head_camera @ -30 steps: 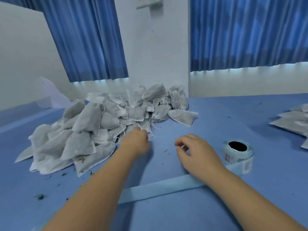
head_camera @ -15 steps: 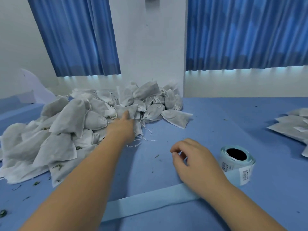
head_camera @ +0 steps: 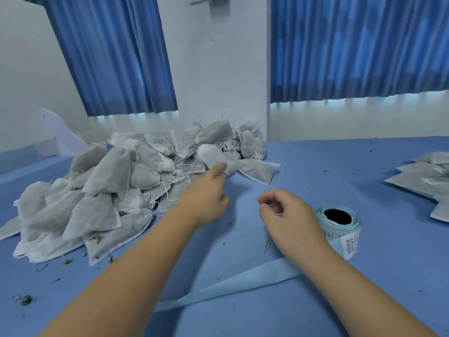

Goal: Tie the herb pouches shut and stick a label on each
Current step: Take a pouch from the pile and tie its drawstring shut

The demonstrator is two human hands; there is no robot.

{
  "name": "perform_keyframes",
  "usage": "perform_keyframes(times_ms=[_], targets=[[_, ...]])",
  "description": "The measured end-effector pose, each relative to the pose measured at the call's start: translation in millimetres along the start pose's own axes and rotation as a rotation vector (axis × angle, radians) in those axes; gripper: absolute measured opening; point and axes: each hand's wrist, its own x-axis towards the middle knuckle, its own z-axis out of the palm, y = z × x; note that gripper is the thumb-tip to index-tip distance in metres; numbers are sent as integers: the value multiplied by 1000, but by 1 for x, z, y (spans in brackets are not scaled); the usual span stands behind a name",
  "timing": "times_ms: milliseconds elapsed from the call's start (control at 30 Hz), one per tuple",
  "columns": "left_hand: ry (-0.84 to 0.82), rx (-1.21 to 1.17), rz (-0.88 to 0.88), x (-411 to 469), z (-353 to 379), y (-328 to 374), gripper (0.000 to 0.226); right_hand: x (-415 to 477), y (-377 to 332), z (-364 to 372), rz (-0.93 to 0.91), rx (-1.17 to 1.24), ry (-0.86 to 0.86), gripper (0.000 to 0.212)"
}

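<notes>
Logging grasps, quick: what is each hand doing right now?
Left hand: pinches a herb pouch, blurred by motion.
Right hand: fingers curled; whether it holds anything cannot be told.

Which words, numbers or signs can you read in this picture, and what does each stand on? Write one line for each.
Pale blue roll of paper labels: barcode and dark print on its hanging white label, too blurred to read.
Flat grey pouches at the right: a small white label, too small to read.
Nothing else carries text; nothing can be quoted.
</notes>
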Motion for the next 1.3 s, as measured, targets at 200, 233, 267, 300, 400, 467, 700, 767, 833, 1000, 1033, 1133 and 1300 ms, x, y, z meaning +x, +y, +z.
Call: perform_keyframes(times_ms=[200,233,267,300,400,467,700,767,833,1000,1033,1133,1300], targets=[[185,-248,220,-15,-16,62,31,10,-4,-26,133,161,186,29],[220,-295,243,-19,-18,75,29,12,-5,-32,124,169,235,35],[252,-345,265,-23,-18,86,28,15,-5,-39,118,166,284,41],[281,-402,282,-27,-17,98,27,17,-5,-47,117,163,329,47],[348,-596,288,-34,-12,125,24,20,0,-68,223,224,361,48],[335,-778,201,-32,-13,137,28,22,3,-76,326,441,259,36],[392,-1238,-332,7,-22,140,19,17,-2,-68,117,20,296,21],[335,-1249,-283,7,-16,145,17,15,-4,-60,34,-104,214,22],[310,-1234,-258,6,-9,149,15,14,-5,-54,-67,-195,102,15],[370,-1253,-334,2,-7,139,13,7,-2,-51,-109,-104,-121,9],[390,-1268,-352,0,-8,135,16,5,-2,-51,-79,-47,-126,8],[425,-1361,-402,-7,-14,129,20,6,-7,-53,-8,224,-6,9],[346,-1457,-313,-15,-30,132,28,13,-28,-67,-63,328,121,19]])
